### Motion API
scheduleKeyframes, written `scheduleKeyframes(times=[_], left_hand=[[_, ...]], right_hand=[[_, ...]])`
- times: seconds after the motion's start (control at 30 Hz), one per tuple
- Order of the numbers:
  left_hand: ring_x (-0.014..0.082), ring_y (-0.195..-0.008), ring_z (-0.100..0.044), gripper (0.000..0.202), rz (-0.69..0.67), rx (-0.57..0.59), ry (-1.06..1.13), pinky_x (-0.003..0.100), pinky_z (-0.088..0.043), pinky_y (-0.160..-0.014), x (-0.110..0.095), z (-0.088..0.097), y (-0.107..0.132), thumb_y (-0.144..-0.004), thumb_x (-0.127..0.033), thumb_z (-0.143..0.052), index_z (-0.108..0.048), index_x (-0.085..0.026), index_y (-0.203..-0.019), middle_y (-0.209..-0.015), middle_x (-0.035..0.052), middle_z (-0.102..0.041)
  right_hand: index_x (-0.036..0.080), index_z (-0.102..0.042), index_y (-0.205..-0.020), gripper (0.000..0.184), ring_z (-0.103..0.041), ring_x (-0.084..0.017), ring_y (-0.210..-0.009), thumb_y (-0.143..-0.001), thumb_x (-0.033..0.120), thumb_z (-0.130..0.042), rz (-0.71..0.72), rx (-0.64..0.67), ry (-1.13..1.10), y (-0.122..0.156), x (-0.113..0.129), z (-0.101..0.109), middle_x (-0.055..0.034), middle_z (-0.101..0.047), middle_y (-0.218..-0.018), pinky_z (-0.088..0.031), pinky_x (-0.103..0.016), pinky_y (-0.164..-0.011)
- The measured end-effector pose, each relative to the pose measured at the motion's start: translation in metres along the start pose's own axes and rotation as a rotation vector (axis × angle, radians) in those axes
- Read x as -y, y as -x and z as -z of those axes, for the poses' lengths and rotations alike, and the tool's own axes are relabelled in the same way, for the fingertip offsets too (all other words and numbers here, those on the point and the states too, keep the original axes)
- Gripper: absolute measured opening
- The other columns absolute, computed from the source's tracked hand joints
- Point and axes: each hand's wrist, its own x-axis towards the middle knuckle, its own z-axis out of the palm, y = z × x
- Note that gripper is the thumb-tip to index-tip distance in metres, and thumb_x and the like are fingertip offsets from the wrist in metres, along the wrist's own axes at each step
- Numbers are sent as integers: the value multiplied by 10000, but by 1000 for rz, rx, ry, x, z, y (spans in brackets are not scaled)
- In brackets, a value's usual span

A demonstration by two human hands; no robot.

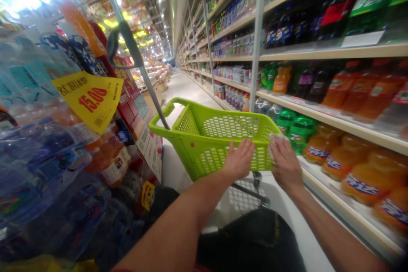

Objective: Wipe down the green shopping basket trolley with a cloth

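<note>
A lime-green plastic shopping basket [197,136] sits on a wheeled frame in the aisle in front of me. My left hand [238,160] lies flat against its near wall, fingers stretched up to the rim. My right hand [285,162] is at the basket's near right corner, fingers curled over a small pale thing [276,137] that I cannot make out, pressed against the rim. The basket looks empty inside.
Shelves of soft-drink bottles [360,178] run along the right. On the left stand wrapped bottle packs [47,157] with a yellow price sign [91,100] and a grey pole [137,57]. The pale aisle floor [185,87] stretches ahead.
</note>
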Motion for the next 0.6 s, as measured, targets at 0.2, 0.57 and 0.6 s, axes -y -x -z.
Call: scheduleKeyframes(times=[0.2, 0.57, 0.6], left_hand=[[229, -1382, -112, 589, -21, 32, -45, 539, -153, -1087, -3, 2, -2, -823, -132, -299, -214, -77, -1403, -1508, 117, -153], [226, -1374, -150, 545, -83, 48, -56, 517, -165, -1091, -14, -5, -1, -852, -142, -259, -250, -76, -1393, -1496, 112, -200], [226, -1376, -142, 550, -82, 49, -53, 518, -162, -1092, -15, -4, -3, -849, -140, -261, -244, -75, -1395, -1497, 111, -196]], right_hand=[[70, -457, -1280, 534, -360, -273, -1287, -755, 35, -365, 19, 90, 40, 27, -5, -16, -176, -501, -1300, -404, -467, -998], [107, -373, -1350, 616, -352, -250, -1295, -742, 15, -351, 32, 100, -32, 41, -2, -4, -144, -445, -1359, -384, -437, -1024], [102, -372, -1350, 600, -331, -254, -1307, -755, 26, -351, 4, 50, -17, 32, -4, 0, -149, -434, -1366, -365, -441, -1038]])
